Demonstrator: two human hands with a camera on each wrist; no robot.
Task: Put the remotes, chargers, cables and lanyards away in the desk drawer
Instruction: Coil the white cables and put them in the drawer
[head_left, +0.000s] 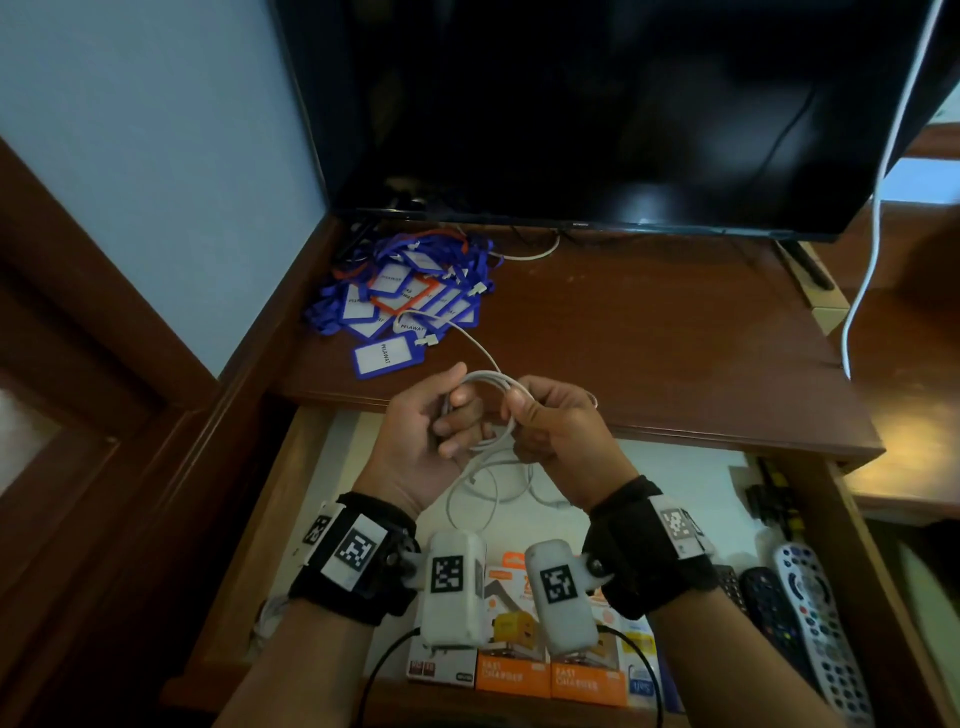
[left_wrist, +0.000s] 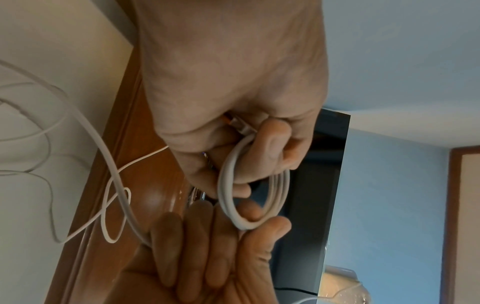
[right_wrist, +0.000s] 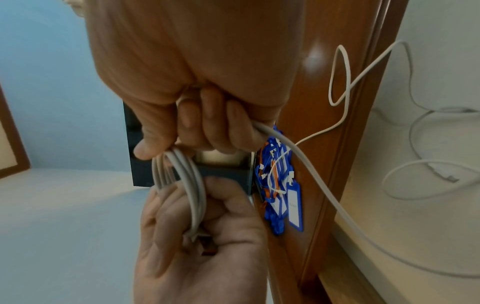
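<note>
A: White cable (head_left: 485, 387), head view: coiled over open drawer (head_left: 291, 467), left hand (head_left: 426, 421) and right hand (head_left: 561, 421) curled round it.

B: Left wrist: fingers (left_wrist: 270, 148) hooked through loops.

A: Right wrist: fingertips (right_wrist: 189, 115) pinching trailing strand. Light, limp, springy; best gripped across coil.

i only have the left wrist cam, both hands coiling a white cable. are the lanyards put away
Observer: No. The lanyards lie in a pile on the desk top, in front of the TV's left end.
Operator: ok, this white cable goes in the drawer, any remotes in there
Observer: Yes. The remotes lie along the right side of the open drawer.
Operator: chargers too
Observer: Boxed chargers stand in a row at the drawer's front, below the wrists.
</note>
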